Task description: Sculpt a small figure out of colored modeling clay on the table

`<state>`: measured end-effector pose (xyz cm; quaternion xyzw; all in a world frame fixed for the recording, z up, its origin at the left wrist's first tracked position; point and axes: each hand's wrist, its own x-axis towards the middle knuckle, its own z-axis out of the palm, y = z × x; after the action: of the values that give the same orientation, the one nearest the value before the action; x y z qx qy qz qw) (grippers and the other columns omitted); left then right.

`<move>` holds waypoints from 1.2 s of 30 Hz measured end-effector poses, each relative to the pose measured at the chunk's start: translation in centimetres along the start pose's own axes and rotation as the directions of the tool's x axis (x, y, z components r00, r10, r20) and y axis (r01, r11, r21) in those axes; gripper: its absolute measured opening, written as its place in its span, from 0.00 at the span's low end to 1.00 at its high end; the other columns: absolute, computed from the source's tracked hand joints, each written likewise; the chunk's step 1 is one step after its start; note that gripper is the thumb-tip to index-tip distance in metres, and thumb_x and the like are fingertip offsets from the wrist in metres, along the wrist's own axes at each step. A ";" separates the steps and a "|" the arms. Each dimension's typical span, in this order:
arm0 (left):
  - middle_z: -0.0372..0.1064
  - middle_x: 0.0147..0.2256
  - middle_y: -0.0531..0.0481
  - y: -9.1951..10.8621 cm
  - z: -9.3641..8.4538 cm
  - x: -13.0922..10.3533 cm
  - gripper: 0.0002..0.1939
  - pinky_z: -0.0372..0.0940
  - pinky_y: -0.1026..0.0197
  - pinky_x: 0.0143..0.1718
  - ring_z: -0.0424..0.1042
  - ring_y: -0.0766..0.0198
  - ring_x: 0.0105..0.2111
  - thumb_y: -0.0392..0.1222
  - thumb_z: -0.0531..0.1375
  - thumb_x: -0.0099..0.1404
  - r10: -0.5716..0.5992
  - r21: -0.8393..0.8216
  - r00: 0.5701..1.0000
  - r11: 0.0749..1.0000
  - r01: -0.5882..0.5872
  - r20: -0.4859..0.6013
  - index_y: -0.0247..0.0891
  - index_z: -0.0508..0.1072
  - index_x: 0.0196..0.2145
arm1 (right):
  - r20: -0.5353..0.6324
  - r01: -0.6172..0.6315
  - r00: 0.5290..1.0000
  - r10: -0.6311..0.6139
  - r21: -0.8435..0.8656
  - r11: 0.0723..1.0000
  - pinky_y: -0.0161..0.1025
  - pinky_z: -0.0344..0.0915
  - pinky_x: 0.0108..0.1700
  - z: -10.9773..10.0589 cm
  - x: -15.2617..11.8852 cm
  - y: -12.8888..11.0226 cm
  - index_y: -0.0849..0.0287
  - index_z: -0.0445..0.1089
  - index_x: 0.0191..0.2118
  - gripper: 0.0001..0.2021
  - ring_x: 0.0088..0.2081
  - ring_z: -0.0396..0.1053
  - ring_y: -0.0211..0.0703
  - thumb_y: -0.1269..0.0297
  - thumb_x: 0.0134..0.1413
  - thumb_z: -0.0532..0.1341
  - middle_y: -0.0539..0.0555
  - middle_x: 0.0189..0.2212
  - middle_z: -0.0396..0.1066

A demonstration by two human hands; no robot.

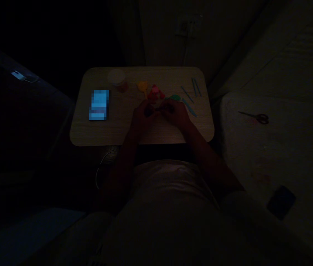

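Note:
In dim light, my left hand (143, 115) and my right hand (175, 112) meet over the front middle of a small wooden table (117, 131). Their fingers are bent and pinched around something small and dark, too dim to name. Just beyond my fingertips lies a red piece (154, 93) with a pinkish top. A yellow-orange piece (142, 87) with a short stem is to its left. Close to my right hand are a green piece (175, 97) and a blue, knife-like tool (189, 107).
A lit phone (99, 105) lies at the table's left, near a lidded tub (117, 77). Several thin blue sticks (194, 87) are at the back right. Scissors (258, 118) and a dark blue object (281, 202) rest on a pale surface (292, 147) to the right.

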<state>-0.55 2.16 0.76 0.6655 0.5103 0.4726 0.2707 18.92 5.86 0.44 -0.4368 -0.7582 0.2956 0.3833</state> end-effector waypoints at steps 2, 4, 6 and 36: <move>0.79 0.39 0.48 0.2 0.0 0.0 0.16 0.71 0.58 0.42 0.77 0.60 0.38 0.53 0.68 0.64 0.013 0.006 0.999 1.000 -0.013 0.033 0.41 0.77 0.45 | 0.010 0.015 1.000 -0.015 0.018 1.000 0.47 0.73 0.46 -0.1 0.0 0.0 0.54 0.78 0.42 0.09 0.38 0.75 0.49 0.56 0.58 0.67 0.55 0.36 0.80; 0.79 0.40 0.48 0.3 0.0 -0.1 0.15 0.72 0.58 0.42 0.77 0.60 0.38 0.53 0.68 0.65 0.022 0.025 0.999 0.999 -0.023 0.045 0.40 0.77 0.43 | 0.012 0.015 1.000 -0.015 0.031 0.999 0.48 0.73 0.46 -0.1 0.0 0.1 0.53 0.78 0.42 0.10 0.38 0.75 0.49 0.56 0.57 0.68 0.54 0.36 0.80; 0.79 0.40 0.48 0.4 -0.1 -0.1 0.16 0.72 0.58 0.43 0.77 0.60 0.39 0.52 0.69 0.65 0.021 0.043 0.999 0.999 -0.022 0.029 0.40 0.78 0.44 | 0.008 0.013 1.000 -0.014 0.052 0.999 0.47 0.73 0.46 -0.1 0.0 0.2 0.53 0.78 0.42 0.11 0.38 0.75 0.49 0.54 0.57 0.68 0.54 0.37 0.80; 0.80 0.41 0.46 0.6 -0.3 -0.2 0.14 0.73 0.57 0.46 0.78 0.58 0.42 0.52 0.67 0.66 0.009 0.029 0.998 1.000 -0.011 0.058 0.41 0.78 0.42 | -0.013 -0.056 0.998 0.057 0.094 0.994 0.47 0.74 0.43 0.1 0.1 -0.1 0.54 0.78 0.37 0.14 0.37 0.75 0.49 0.49 0.56 0.69 0.54 0.34 0.79</move>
<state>-0.55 1.70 1.28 0.6854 0.5058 0.4468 0.2733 18.74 5.91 0.52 -0.4421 -0.7277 0.3381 0.4008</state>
